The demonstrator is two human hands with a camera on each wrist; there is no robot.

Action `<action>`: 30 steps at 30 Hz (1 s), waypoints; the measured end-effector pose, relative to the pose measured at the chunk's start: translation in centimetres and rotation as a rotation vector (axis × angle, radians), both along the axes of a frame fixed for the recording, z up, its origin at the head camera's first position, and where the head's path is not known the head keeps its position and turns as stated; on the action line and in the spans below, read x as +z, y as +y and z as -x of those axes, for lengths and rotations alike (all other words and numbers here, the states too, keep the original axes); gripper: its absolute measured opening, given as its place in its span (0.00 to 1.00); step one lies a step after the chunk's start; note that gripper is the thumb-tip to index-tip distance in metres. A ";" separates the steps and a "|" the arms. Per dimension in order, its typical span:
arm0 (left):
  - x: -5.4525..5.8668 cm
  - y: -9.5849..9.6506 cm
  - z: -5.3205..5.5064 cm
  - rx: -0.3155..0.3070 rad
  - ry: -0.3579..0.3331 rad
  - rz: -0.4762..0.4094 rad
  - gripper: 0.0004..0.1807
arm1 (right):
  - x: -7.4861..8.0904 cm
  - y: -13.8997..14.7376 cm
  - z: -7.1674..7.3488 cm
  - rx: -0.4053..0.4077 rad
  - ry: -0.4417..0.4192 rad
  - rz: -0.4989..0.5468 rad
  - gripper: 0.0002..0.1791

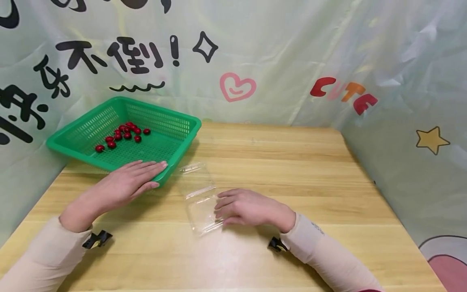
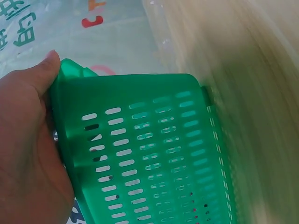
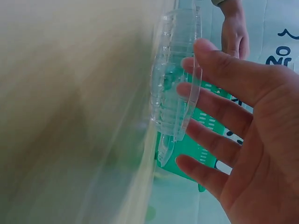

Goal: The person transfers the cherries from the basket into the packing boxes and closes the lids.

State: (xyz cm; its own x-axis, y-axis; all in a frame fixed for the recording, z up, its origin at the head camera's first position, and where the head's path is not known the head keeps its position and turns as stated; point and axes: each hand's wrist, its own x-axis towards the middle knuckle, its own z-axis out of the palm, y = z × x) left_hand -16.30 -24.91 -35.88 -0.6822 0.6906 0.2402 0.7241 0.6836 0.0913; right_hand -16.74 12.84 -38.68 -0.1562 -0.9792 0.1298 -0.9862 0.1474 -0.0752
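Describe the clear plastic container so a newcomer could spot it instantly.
On the wooden table, find the green basket. In the head view, the clear plastic container lies just right of its near corner. Unlike that basket, it is colourless, and the wood shows straight through it.

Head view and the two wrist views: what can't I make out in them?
Fingers of the left hand: hidden behind the green basket in the left wrist view.
Most of the cherries: behind the basket's slotted wall, left wrist view.
Right side of the clear container: partly covered by the right hand, head view; any grip is unclear.
Sleeve print: too small to read, head view.
Top writing: cut by the edge, head view.
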 end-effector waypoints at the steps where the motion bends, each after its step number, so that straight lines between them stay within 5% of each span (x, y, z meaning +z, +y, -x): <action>1: -0.1 0.1 0.0 -0.006 0.003 -0.001 0.31 | -0.1 0.1 0.0 -0.002 -0.001 0.009 0.14; 30: 0.4 6.1 1.3 -0.110 -0.020 0.031 0.34 | -0.2 6.2 1.7 -0.353 -0.035 0.016 0.12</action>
